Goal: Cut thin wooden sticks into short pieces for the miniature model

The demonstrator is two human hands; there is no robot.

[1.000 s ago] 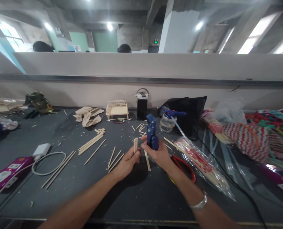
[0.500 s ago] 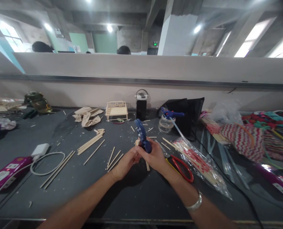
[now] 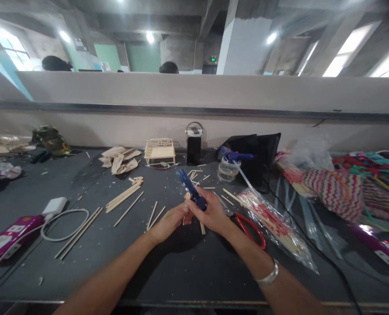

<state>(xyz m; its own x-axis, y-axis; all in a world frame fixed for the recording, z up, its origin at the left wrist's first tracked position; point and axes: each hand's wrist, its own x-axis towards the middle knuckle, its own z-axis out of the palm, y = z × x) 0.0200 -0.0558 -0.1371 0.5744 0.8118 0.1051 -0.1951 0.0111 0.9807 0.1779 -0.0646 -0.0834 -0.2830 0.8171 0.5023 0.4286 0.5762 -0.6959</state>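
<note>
A blue clamp-like hand tool [image 3: 191, 189] sits in my right hand [image 3: 210, 213], whose fingers are wrapped round it; its exact kind is unclear. My left hand [image 3: 173, 219] pinches a small bundle of short wooden sticks [image 3: 187, 196] right against the tool. The two hands touch, and the fingers hide much of the bundle. Just below my right hand, more sticks [image 3: 202, 227] lie on the dark table. Short cut pieces [image 3: 194, 176] are scattered beyond the tool. Red-handled scissors [image 3: 251, 229] lie beside my right forearm.
A small wooden furniture model [image 3: 160, 152] stands at the back. Right of it are a black phone [image 3: 193, 151], a blue glue gun [image 3: 236, 156] on a glass jar [image 3: 227, 169], and a plastic bag of sticks [image 3: 273, 221]. Leftward lie loose sticks [image 3: 124, 197] and a purple power strip [image 3: 12, 238].
The blue tool has tilted left and lowered a little, with my right hand still round it. My left hand has shifted slightly. More short stick pieces show beyond the tool.
</note>
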